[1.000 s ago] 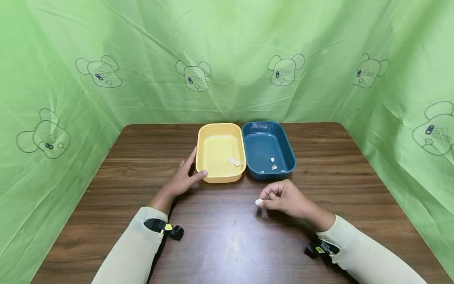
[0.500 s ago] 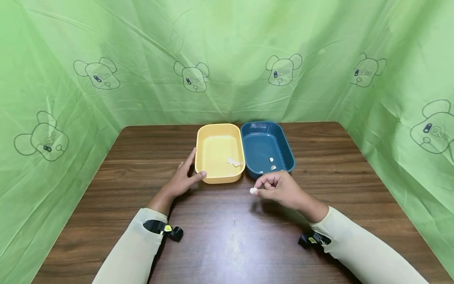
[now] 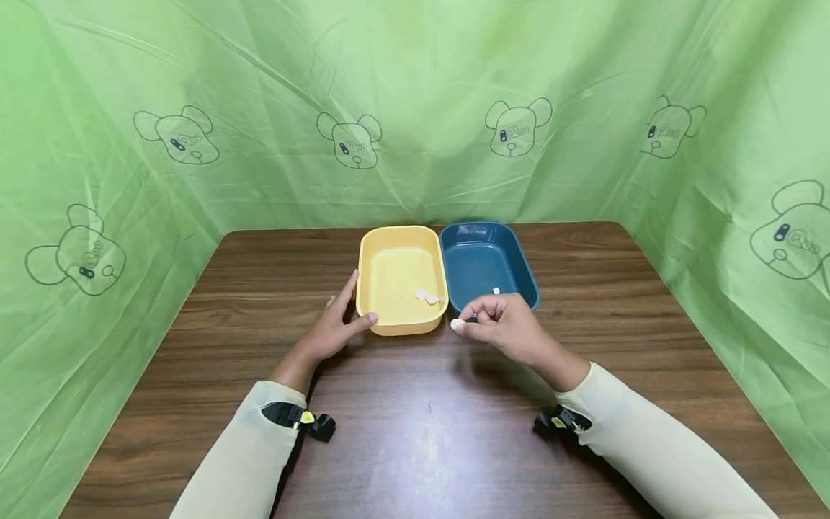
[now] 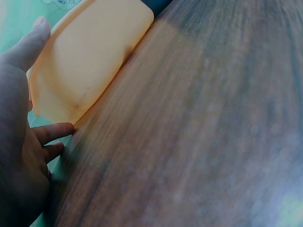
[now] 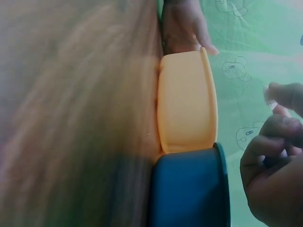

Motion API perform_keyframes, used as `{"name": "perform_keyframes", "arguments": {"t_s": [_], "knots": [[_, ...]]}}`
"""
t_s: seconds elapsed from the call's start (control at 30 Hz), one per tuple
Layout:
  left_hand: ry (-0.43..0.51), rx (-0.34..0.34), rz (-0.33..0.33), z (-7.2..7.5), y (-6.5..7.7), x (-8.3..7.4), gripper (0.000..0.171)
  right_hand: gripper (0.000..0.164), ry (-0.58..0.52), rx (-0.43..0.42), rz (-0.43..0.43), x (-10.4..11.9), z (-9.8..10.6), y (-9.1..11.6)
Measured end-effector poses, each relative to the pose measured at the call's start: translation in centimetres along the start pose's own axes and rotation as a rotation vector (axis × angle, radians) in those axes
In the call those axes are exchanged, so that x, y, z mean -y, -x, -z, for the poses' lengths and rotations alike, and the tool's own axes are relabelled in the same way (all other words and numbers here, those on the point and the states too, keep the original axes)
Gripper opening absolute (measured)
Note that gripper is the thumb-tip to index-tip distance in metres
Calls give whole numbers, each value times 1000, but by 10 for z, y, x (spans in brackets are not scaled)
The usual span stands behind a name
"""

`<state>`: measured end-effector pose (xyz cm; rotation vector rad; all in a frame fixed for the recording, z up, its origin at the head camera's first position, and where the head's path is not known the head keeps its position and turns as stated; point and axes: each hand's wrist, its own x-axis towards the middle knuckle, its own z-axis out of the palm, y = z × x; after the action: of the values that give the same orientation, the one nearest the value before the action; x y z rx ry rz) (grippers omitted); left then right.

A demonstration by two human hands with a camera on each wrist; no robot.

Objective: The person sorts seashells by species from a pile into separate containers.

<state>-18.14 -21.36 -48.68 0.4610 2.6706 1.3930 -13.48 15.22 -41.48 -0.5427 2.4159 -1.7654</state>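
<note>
My right hand (image 3: 509, 328) pinches a small white shell-like piece (image 3: 457, 325) between thumb and fingertips, just in front of where the two bins meet. In the right wrist view the white piece (image 5: 270, 97) shows at the fingertips, too blurred for its exact kind. My left hand (image 3: 331, 328) rests against the left side of the yellow bin (image 3: 371, 328), fingers extended along its wall and thumb at the front rim. Several white pieces (image 3: 426, 296) lie in the yellow bin. The blue bin (image 3: 533, 292) holds a small white piece (image 3: 496, 290); my right hand hides its front part.
Both bins stand side by side at the back of the brown wooden table (image 3: 272, 270). A green cloth (image 3: 428, 173) with mouse-head drawings hangs behind and on both sides. Each wrist carries a black strap and camera.
My right hand has risen from the table and moved forward and left with the white piece, now overlapping the blue bin's front. The left hand stays at the yellow bin.
</note>
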Motion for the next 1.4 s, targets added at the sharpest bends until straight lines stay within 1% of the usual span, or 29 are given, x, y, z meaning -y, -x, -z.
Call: {"name": "perform_keyframes", "arguments": {"t_s": [0.1, 0.2, 0.33, 0.43, 0.53, 0.63, 0.73, 0.83, 1.03, 1.17, 1.3, 1.4], "knots": [[-1, 5, -2, -1, 0, 0, 101, 11, -6, -48, -25, 6, -3, -5], [6, -3, -4, 0, 1, 0, 102, 11, -18, -103, -18, 11, -7, -13], [3, -11, 0, 1, 2, 0, 102, 11, -35, -177, 13, 17, -13, -26], [2, -8, -2, 0, 0, 2, 103, 13, -45, -207, 4, 21, -16, -36], [18, -16, 1, -1, 0, 2, 105, 14, -47, -208, -2, 24, -18, -46], [25, -24, -7, 0, 1, 0, 105, 13, -54, -213, 19, 26, -23, -56], [17, -21, -11, 1, 1, -2, 105, 12, -53, -229, 42, 26, -28, -66], [12, -20, -12, 2, 2, -3, 106, 13, -46, -238, 36, 26, -34, -73], [30, -30, -5, 2, 1, -3, 106, 13, 23, -244, 10, 25, -45, -84], [14, -15, 6, 3, 1, -3, 102, 12, 82, -258, 5, 24, -50, -90], [-7, -4, 11, 2, 1, -3, 101, 12, 118, -250, -8, 22, -54, -94], [-4, -8, 9, 1, 0, -4, 100, 12, 154, -246, -4, 22, -57, -95]]}}
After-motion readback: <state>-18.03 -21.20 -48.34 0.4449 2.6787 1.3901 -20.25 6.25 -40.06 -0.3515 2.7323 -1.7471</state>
